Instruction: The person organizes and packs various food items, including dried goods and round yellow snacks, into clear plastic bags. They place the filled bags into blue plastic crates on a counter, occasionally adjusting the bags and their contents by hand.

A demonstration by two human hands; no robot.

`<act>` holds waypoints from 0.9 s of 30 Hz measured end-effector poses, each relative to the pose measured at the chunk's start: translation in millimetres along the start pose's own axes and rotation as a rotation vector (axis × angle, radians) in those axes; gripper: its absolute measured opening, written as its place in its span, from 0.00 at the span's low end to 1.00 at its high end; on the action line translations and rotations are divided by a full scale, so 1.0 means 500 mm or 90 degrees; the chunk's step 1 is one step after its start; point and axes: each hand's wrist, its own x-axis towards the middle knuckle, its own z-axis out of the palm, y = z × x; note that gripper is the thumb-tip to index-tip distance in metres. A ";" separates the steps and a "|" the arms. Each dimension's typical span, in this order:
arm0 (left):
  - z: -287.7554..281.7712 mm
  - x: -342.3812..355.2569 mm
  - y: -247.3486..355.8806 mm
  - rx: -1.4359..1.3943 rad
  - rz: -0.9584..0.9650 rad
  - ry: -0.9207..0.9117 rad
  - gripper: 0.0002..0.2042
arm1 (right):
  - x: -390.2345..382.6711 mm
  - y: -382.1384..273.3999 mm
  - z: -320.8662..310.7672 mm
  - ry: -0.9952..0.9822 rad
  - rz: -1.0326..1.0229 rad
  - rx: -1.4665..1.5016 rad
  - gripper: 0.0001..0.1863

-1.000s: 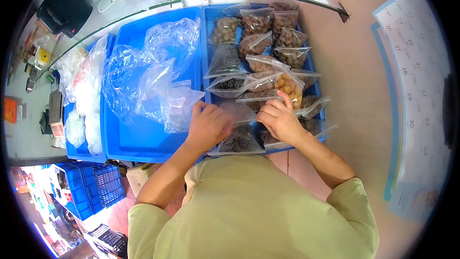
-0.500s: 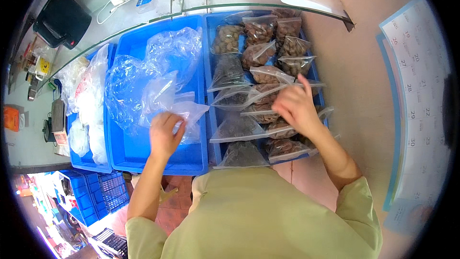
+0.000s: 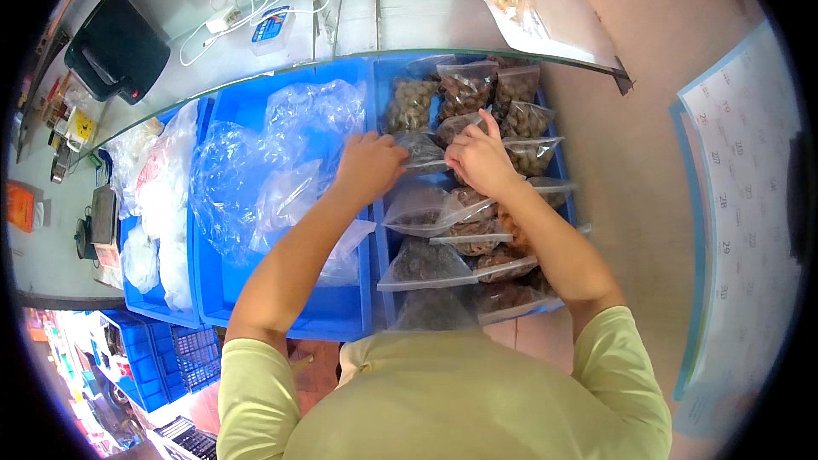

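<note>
My left hand point(image 3: 369, 168) reaches over the divider into the right blue tray point(image 3: 381, 268). Its curled fingers close on the left side of a clear zip bag point(image 3: 419, 146) with dark grey contents. Opposite it, my right hand point(image 3: 480, 156) pinches the right end of that bag's zip edge, one finger raised. Just beyond the right hand lies a zip bag of brown dried pieces point(image 3: 453, 128), partly covered by the fingers. Nearer me are another dark grey zip bag point(image 3: 424, 264) and a clear zip bag point(image 3: 417, 209). My fingertips are partly hidden.
Loose clear plastic bags point(image 3: 223, 192) fill much of the middle blue tray point(image 3: 217, 290). White plastic bags point(image 3: 164, 196) lie in the left tray. A glass shelf edge point(image 3: 477, 53) crosses above the trays, with a black kettle point(image 3: 118, 47) beyond. A calendar point(image 3: 737, 204) hangs at right.
My left hand has moved right, from the clear bags in the middle tray to the dark grey zip bag. My right hand has moved left and farther away to it. The view has shifted slightly.
</note>
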 end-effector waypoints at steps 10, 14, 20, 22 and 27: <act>-0.059 0.104 -0.047 -0.410 -0.191 -0.193 0.10 | 0.025 -0.008 -0.057 0.108 0.069 0.084 0.06; 0.003 0.105 -0.090 -0.526 -0.269 -0.141 0.11 | 0.057 -0.036 -0.057 0.206 -0.015 0.036 0.14; 0.017 0.129 -0.113 -0.600 -0.229 -0.221 0.10 | 0.093 -0.025 0.026 0.201 -0.042 -0.044 0.08; 0.012 0.121 -0.115 -0.611 -0.218 -0.226 0.10 | 0.100 -0.029 0.037 0.186 -0.047 -0.057 0.04; 0.106 0.131 -0.140 -0.273 0.014 -0.200 0.17 | 0.100 -0.079 -0.001 0.155 -0.032 -0.034 0.05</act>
